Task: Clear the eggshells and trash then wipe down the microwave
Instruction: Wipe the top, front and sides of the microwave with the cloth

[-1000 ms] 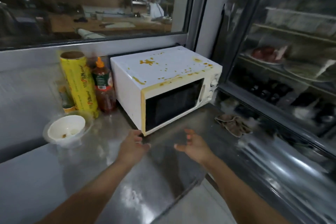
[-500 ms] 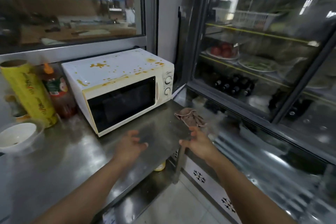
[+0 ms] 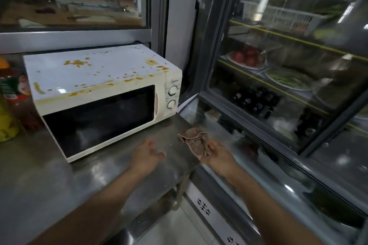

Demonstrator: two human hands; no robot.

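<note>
Right hand (image 3: pixel 218 156) touching rag (image 3: pixel 196 140), grip unclear, left hand (image 3: pixel 146 154) loose on counter (image 3: pixel 59 181): bunch rag, scrub microwave (image 3: pixel 103 93) top stains first.

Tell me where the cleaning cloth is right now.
The brown cloth lies at the counter's right front corner, right of the microwave, touching the right hand.

Both forearms reach toward twelve o'clock, the left hand (image 3: pixel 146 155) open with fingers spread, the right hand (image 3: pixel 218 155) at its three o'clock, fingers curled.
</note>
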